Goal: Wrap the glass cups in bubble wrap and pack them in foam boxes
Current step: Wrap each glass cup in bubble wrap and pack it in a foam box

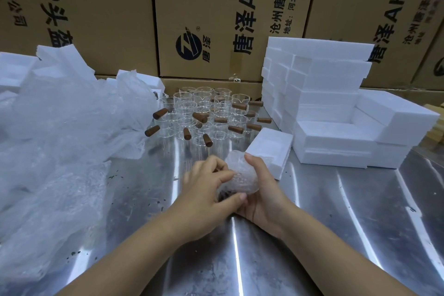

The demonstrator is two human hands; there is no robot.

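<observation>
Both my hands hold a glass cup wrapped in bubble wrap [241, 175] just above the steel table. My left hand [206, 182] grips the bundle from the left, thumb under it and fingers curled over the top. My right hand [260, 190] cups it from the right and below, fingertips on its far side. Just beyond the bundle lies an open foam box [269, 151], its hollow facing up. Several bare glass cups with brown wooden handles [206, 115] stand clustered at the back of the table.
A big heap of bubble wrap sheets [60, 132] covers the left of the steel table [336, 223]. Stacked white foam boxes [324, 103] fill the right rear. Large cardboard cartons [216, 19] wall off the back.
</observation>
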